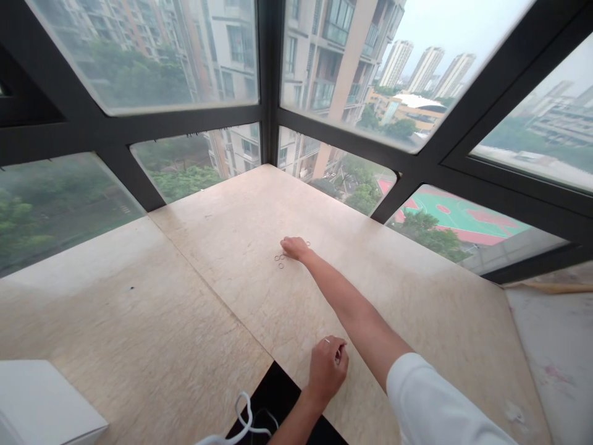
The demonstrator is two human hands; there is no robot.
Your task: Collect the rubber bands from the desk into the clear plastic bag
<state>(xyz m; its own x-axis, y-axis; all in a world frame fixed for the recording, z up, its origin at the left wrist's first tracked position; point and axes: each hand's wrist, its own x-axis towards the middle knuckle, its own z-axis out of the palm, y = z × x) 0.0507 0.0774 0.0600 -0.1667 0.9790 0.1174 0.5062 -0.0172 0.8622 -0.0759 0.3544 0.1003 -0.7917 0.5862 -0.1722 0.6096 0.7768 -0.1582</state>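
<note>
My right hand (294, 248) reaches far out over the beige stone sill, its fingers bunched and lowered to the surface. Several small thin rings lie flat around it: one ring (281, 266) sits just in front of the hand, others are close by its fingertips, and another ring (308, 243) rests beyond the wrist. Whatever the right fingers pinch, if anything, is hidden. Nearer to me, my left hand (328, 366) is held curled, with a band on one finger. Something small shows within its closed fingers, too unclear to name.
A white box (44, 405) stands at the lower left. White cable (245, 414) loops over a black flat panel (273, 395) at the near edge. Dark-framed windows (269, 74) border the stone sill (222, 247). A tiny dark speck (132, 287) lies on the left slab.
</note>
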